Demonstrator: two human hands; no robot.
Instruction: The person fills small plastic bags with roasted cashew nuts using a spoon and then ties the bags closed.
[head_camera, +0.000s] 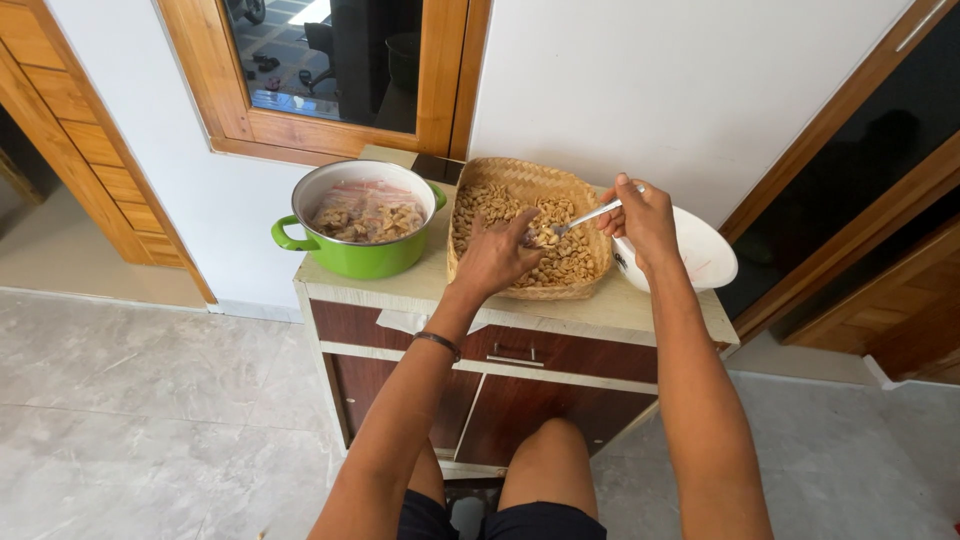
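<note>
Left hand (497, 256) rested with fingers spread and down among the peanuts (560, 245) in the woven basket (470, 262), at the middle of the table (640, 310). Right hand (640, 215) was closed around a metal spoon (585, 217), its bowl in the nuts. A white bowl (705, 255) sat right; a green pot (360, 258) left. Small, light and loose, the nuts probably scooped better than pinched.

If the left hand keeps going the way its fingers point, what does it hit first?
The left hand points up and right over the basket, so it would most likely first meet the nuts near the spoon tip; depth is unclear.
</note>
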